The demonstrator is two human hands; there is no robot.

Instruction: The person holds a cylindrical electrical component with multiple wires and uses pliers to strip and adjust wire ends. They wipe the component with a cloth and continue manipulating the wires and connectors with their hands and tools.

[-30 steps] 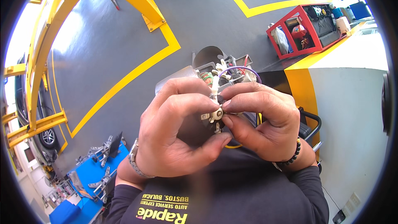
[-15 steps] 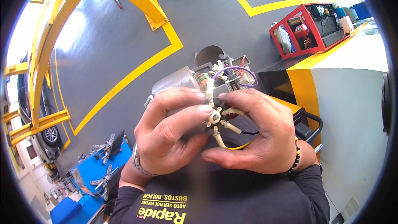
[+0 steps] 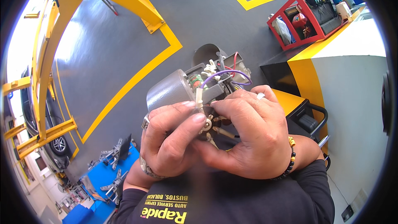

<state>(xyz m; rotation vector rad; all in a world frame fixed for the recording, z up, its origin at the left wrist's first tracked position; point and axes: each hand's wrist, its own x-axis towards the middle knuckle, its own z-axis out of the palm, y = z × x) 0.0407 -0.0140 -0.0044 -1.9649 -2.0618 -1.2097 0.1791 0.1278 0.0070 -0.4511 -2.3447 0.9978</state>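
Your left hand point(image 3: 170, 132) grips the round terminal piece point(image 3: 207, 125), just on your side of the grey housing point(image 3: 168, 91), toward its right. Your right hand point(image 3: 253, 135) curls beside the piece; I cannot tell whether it grips. A purple wire point(image 3: 224, 72) arches right of the housing.

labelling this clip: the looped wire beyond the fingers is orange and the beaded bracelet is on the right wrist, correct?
The colour is wrong: the head view shows the looped wire purple; the beaded bracelet is on the right wrist.
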